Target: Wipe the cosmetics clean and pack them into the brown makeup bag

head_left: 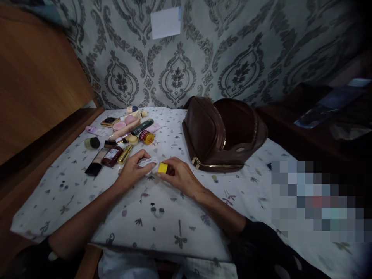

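Near the middle of the printed cloth, my left hand [134, 167] has its fingers closed round a crumpled white cloth or tissue [150, 164]. My right hand [180, 176] pinches a small yellow object [162, 167], which touches the white piece. Just left of my hands lie a gold tube [125, 154], a dark red bottle [112, 156] and a jar with a yellow lid [147, 137]. Right of them stands a brown leather bag [203, 131] with its zipped top open.
Several cosmetics, among them a dark green tube [142, 126] and a round greenish jar [92, 143], are spread at the back left. A wooden cabinet [43, 73] borders the left side. A patterned wall [177, 77] stands behind. The lower right is pixelated.
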The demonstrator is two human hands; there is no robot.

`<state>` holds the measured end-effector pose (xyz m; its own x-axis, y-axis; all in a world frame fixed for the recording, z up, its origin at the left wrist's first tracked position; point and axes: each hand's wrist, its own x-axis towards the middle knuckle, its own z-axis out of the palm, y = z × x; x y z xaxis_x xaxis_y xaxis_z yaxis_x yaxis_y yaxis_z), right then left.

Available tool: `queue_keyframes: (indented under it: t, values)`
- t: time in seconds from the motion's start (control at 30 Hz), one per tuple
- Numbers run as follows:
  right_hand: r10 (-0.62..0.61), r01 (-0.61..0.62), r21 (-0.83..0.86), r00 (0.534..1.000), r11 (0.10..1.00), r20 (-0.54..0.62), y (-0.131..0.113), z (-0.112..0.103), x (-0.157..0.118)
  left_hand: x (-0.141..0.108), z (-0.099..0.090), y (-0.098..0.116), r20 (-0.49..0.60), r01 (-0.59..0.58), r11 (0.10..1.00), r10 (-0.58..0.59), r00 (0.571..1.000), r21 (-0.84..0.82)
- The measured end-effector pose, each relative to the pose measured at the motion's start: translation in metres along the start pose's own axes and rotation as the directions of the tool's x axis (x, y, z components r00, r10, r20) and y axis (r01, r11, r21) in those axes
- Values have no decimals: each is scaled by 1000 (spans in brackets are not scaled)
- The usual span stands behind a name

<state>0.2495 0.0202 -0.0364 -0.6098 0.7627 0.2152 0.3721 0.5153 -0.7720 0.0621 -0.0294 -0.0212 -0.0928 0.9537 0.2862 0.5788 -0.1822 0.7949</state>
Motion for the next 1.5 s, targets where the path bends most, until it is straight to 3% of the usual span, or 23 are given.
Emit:
queue_keyframes:
  t: [0.2,0.27,0.4,0.53,0.83,0.93,1.07,1.33,1.5]
  values:
    - [-106,108,-38,993,993,48,-3,1,-4,-1,-2,4,-7,-133,986,134,991,101]
    - [-148,151,-36,986,988,74,-3,2,-6,0,-3,4,15,-132,987,131,991,92]
    - [-121,122,-20,990,992,72,-2,6,-7,3,-6,2,83,11,1000,-10,997,-3]
    - [-89,92,-24,992,996,89,0,7,-6,5,-10,0,234,208,973,-180,956,-103]
    - [-215,207,112,974,972,67,7,10,-7,9,-11,-15,329,393,856,-285,900,-335]
    - [-164,153,259,986,954,22,6,12,-6,10,-9,-19,368,488,743,-341,865,-458]
    - [-29,41,448,999,893,-35,2,13,-4,9,-6,-18,409,525,625,-334,849,-578]
    - [140,-110,661,990,742,8,-1,16,-1,8,-3,-18,429,532,546,-316,846,-648]
    - [97,-41,600,993,799,-61,2,13,2,7,1,-14,400,514,516,-323,858,-685]
